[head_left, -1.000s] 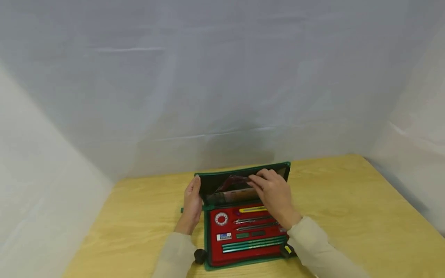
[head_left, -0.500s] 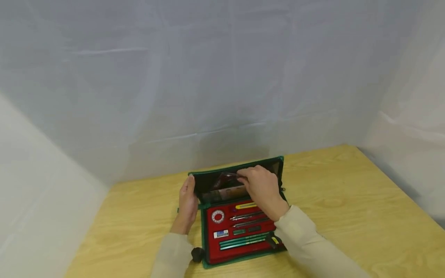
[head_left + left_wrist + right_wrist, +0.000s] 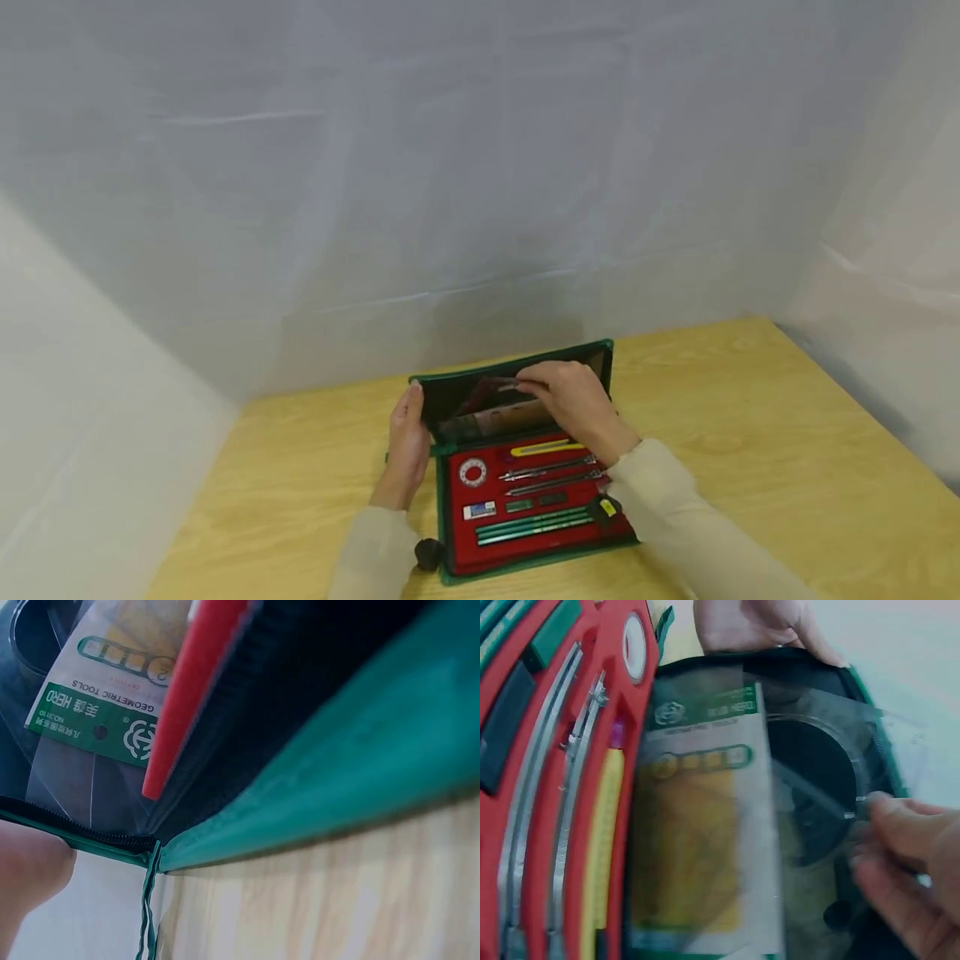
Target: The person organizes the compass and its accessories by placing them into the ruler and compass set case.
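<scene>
A green zip case [image 3: 448, 554] lies unfolded on the table, its lid [image 3: 450, 396] raised at the back. My left hand [image 3: 408, 446] grips the lid's left edge, thumb on the inner side. With thumb and fingers, my right hand [image 3: 576, 404] pinches a clear plastic piece [image 3: 859, 761] with a curved edge inside the lid; its exact kind is unclear. Beside it in the lid is a packet [image 3: 697, 840] with a green band; its label reads "Geometric Tools" in the left wrist view. Part of the clear piece is hidden by my right fingers.
The red tray [image 3: 517, 557] holds a white ring [image 3: 472, 461], a yellow cutter [image 3: 540, 448], metal compasses [image 3: 547, 471], an eraser [image 3: 479, 510] and green pencils [image 3: 532, 527]. Wooden table [image 3: 300, 483] surrounds the case. A pale sheet [image 3: 480, 167] hangs behind.
The right hand moves slightly left and back right while keeping its pinch on the clear plastic piece. The left hand stays on the lid. The head view shifts slightly.
</scene>
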Available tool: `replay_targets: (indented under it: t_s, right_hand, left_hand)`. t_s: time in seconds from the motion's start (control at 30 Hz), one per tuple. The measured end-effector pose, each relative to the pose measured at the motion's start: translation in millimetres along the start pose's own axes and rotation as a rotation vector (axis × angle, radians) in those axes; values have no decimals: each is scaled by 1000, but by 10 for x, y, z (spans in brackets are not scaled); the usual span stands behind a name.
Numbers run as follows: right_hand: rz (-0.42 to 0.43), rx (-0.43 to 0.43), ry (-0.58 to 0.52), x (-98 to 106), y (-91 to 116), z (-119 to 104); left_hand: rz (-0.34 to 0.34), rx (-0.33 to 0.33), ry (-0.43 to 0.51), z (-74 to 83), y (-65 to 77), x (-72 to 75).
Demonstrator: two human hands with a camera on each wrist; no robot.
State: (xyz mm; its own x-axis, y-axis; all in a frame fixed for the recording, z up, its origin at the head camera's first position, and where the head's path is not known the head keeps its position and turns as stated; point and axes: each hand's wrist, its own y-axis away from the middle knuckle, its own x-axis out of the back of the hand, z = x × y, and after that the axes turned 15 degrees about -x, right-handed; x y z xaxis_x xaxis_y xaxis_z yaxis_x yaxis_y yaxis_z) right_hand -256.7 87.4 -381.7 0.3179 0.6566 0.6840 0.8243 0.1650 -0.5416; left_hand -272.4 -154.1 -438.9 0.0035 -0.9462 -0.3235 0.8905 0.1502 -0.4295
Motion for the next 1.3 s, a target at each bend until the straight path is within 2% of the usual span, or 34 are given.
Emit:
replay_targets:
  t_s: [0.1, 0.2, 0.33, 0.4, 0.53, 0.6, 0.7, 0.87, 1.0, 1.2, 1.3]
  right_hand:
    - [-16, 32, -61, -109, -30, 88]
    - [-74, 8, -130, -205, -14, 249]
    - [-129, -29, -121, -220, 55, 395]
    - [-87, -9, -50, -187, 81, 384]
    - [105, 60, 94, -122, 87, 280]
    - [177, 94, 123, -101, 75, 230]
    - [206, 120, 142, -76, 43, 196]
    - [97, 116, 140, 48, -12, 293]
    - [-9, 155, 171, 226, -84, 361]
    - [-232, 185, 237, 315, -176, 239]
    - [-276, 159, 268, 271, -183, 178]
  left_hand:
    - [12, -16, -2, 36, -9, 40]
    - [19, -30, 5, 61, 3, 73]
    - [17, -36, 16, 63, 16, 75]
    - [12, -40, 21, 55, 17, 63]
    - [5, -34, 25, 20, 3, 19]
    - [3, -25, 22, 2, -2, -1]
    - [2, -22, 17, -29, -3, -32]
    - [-13, -27, 14, -67, 3, -87]
    - [-9, -14, -3, -78, 2, -96]
    - [21, 4, -21, -68, -7, -70]
    - [15, -15, -15, -67, -29, -83]
